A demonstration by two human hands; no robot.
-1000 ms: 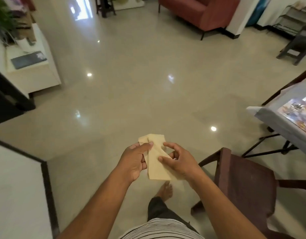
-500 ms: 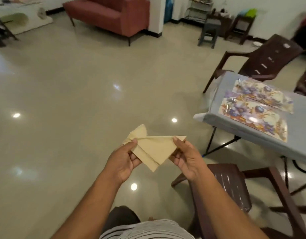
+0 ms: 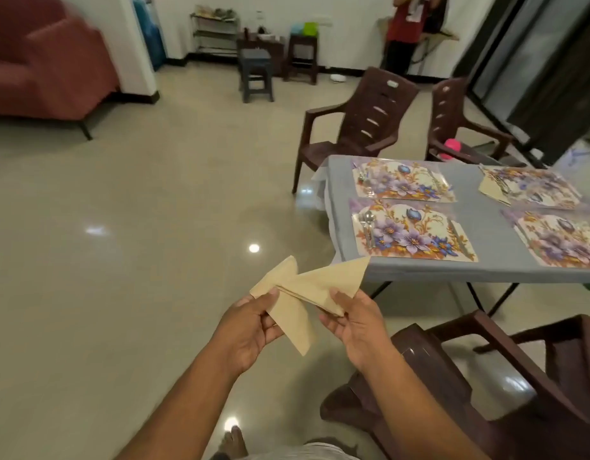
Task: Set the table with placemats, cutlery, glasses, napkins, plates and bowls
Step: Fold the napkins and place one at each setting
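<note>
**Folded napkins in both hands, short of the desk**

Nearest, the left hand (image 3: 250,330) pinches one tan folded napkin (image 3: 288,313) between thumb and fingers, its long point hanging down toward the floor. Just beside it, the right hand (image 3: 358,323) pinches a second napkin (image 3: 333,282) by its lower edge, the tip aimed up and to the right, toward the desk. The two pieces overlap where the hands come close, and both are held in the air over the floor, not yet over the desk.

These are thin and light, probably paper or soft cloth. They look floppy enough that the folds would likely spring open if let go carelessly. A grip near the folded base, where the layers stack, should keep the shape best; the free tips would likely droop or crease.

A brown chair (image 3: 486,376) stands at lower right. Beyond it, the grey-covered desk (image 3: 340,180) carries four floral placemats; the nearest placemat (image 3: 413,232) shows cutlery (image 3: 368,224) at its left end. The far right mat (image 3: 532,185) appears to have a tan napkin already, so I judge the nearer mats remain.
</note>
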